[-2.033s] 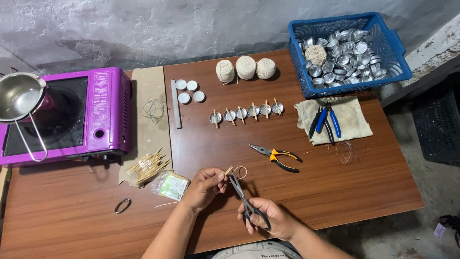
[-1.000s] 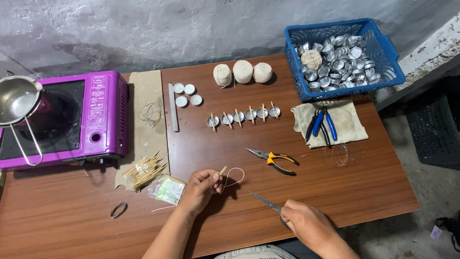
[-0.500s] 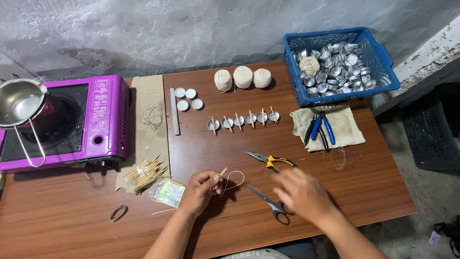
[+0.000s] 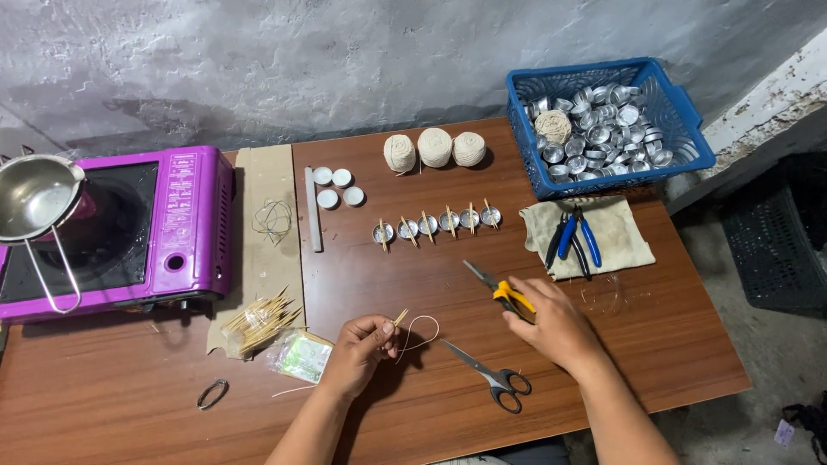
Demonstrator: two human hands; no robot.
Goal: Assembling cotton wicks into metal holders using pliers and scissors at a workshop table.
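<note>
My left hand pinches a small wooden stick with a loop of pale wick string tied to it, low over the wooden table. My right hand rests its fingers on the yellow-handled pliers lying on the table; the fingers are curling over the handles. Black-handled scissors lie flat between my two hands, untouched.
A row of small metal cups with sticks sits mid-table, with three string balls and white wax discs behind. At the back right stands a blue basket of metal cups. A cloth with blue-handled pliers, a purple stove, a steel pot and a stick bundle are around.
My right hand set the scissors down on the table and moved up right onto the yellow-handled pliers. My left hand kept hold of the stick and string.
</note>
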